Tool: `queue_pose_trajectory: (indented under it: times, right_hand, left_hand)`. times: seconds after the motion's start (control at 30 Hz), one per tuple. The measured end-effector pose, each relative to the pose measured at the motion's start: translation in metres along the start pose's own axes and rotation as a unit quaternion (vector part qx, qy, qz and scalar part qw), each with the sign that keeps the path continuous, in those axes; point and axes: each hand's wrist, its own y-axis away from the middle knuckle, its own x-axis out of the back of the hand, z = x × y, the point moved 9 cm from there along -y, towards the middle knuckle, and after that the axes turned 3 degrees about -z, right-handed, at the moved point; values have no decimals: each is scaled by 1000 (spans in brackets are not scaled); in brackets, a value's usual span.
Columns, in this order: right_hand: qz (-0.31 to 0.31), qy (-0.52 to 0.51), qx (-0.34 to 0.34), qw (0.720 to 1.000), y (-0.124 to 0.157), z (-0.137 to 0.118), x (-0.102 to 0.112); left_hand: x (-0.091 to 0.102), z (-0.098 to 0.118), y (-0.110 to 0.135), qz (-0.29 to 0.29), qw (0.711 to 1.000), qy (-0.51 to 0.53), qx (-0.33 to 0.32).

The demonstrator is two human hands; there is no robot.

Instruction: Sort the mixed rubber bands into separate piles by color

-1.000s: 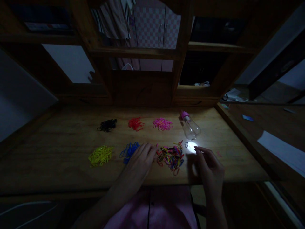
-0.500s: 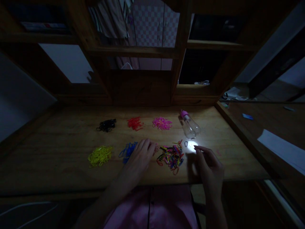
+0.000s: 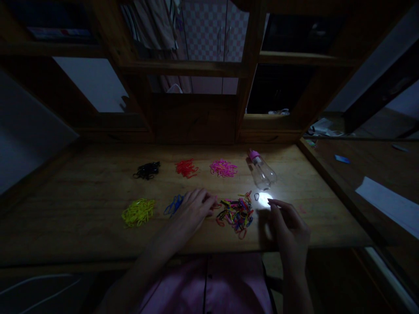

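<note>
The rubber bands of the mixed pile (image 3: pixel 237 213) lie at the near right of the desk (image 3: pixel 81 183), between the two hands; they should be very light, soft and stretchy, in little danger of breaking but apt to cling and tangle; the best hold is probably a fingertip pinch on a loop jutting from the pile's edge; the left hand (image 3: pixel 196 207) is bent low over the blue pile (image 3: pixel 173 205), hiding part of it, its fingertips beside some reddish bands (image 3: pixel 216 206), and I cannot tell whether it grips any; the right hand (image 3: pixel 291 222), right of the mixed pile, has thumb and forefinger narrowed to a pinch, though whether anything sits between the tips is too dark to tell; counted, there is one mixed pile and five single-colour piles: the blue one, a yellow pile (image 3: pixel 139 212) near left, a black pile (image 3: pixel 147 170) far left, a red pile (image 3: pixel 186 168) far middle and a pink pile (image 3: pixel 223 168) right of that; also one loose dark band (image 3: pixel 256 196) and one clear bottle (image 3: pixel 262 172) far right; bands within each pile overlap too much to count
</note>
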Motion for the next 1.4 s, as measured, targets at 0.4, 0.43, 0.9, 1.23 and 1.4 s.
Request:
queue_pose_trajectory:
  times: [0.4, 0.43, 0.9, 1.23, 1.4]
  right_hand:
    - [-4, -5, 4, 1000, 0, 4, 0]
    - [-10, -5, 4, 1000, 0, 6, 0]
    - [-4, 3, 11, 1000, -1, 6, 1]
    - [-104, 45, 86, 990, 12, -8, -11]
    - [-288, 127, 135, 939, 55, -22, -40]
  left_hand:
    - [-14, 1, 4, -15, 999, 18, -21]
    - [-14, 7, 8, -20, 999, 34, -29]
    - [-21, 45, 19, -103, 991, 67, -47]
    - [30, -9, 49, 124, 877, 446, 129]
    - [-8, -14, 70, 121, 612, 742, 247]
